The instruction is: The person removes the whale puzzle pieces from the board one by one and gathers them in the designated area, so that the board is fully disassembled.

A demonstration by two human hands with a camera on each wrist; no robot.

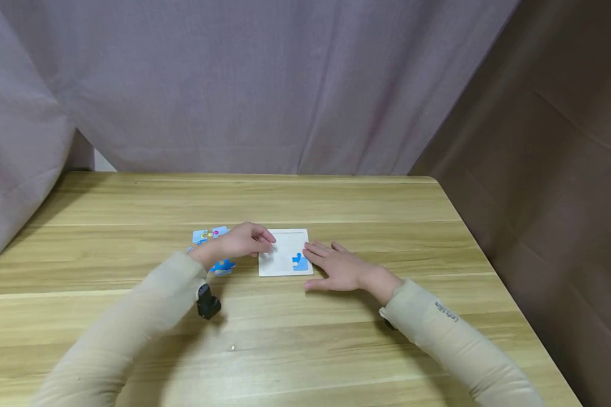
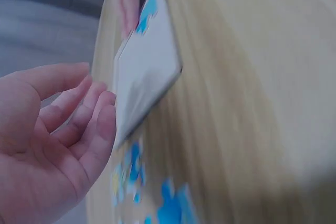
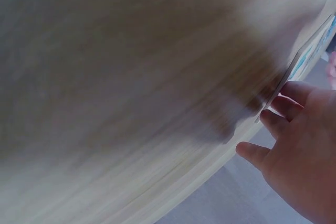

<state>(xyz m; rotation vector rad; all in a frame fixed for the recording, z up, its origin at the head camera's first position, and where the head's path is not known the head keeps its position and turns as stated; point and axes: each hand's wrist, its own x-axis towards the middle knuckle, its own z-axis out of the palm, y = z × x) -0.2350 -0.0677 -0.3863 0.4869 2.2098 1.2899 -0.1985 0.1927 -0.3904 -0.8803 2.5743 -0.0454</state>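
Note:
A white puzzle tray lies on the table with one blue puzzle piece set in its near right corner. My left hand hovers over the tray's left edge. In the left wrist view its fingers are loosely bent with nothing between them. The right hand is spread flat at the tray's right side, its fingertips right at the rim. The right wrist view shows those fingers extended along the tray edge. Several loose blue puzzle pieces lie left of the tray, partly hidden by the left hand and wrist.
The wooden table extends around the tray on all sides. A grey curtain hangs behind its far edge, and a brown one along the right. A small black camera sits on the left wrist.

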